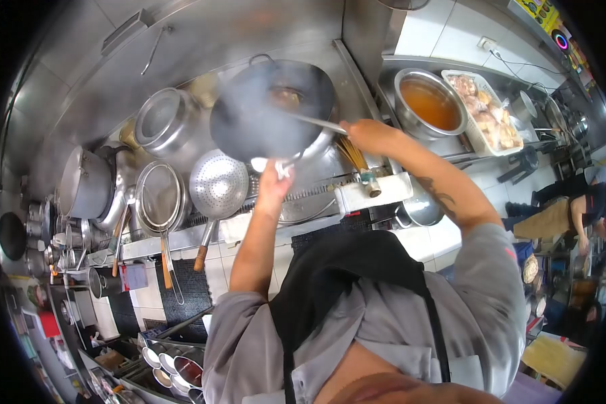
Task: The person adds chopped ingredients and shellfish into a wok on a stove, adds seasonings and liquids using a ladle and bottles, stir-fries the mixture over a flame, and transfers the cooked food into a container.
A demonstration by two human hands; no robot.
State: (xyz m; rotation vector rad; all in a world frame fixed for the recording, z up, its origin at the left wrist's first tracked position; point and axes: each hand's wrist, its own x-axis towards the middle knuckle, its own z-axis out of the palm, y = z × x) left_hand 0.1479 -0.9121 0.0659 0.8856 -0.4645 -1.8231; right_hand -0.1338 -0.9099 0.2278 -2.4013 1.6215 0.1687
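A black wok point(232, 124) sits on the stove with steam rising over it and some brown food point(286, 99) at its far side. My left hand point(276, 182) is closed around a white cloth point(282, 169) at the wok's near handle point(293, 160). In my right hand point(363, 137) is the metal handle of a utensil point(313, 122) that reaches into the wok; steam hides part of it. A perforated ladle point(219, 183) with a wooden handle lies just left of my left hand.
Right of the stove stand a pot of orange liquid point(429, 104) and a white basket of bagged food point(481, 111). Strainers point(160, 195) and pots point(87, 183) crowd the left. Bamboo sticks point(351, 153) and a small bottle point(370, 185) are near my right forearm. Another person point(552, 222) stands far right.
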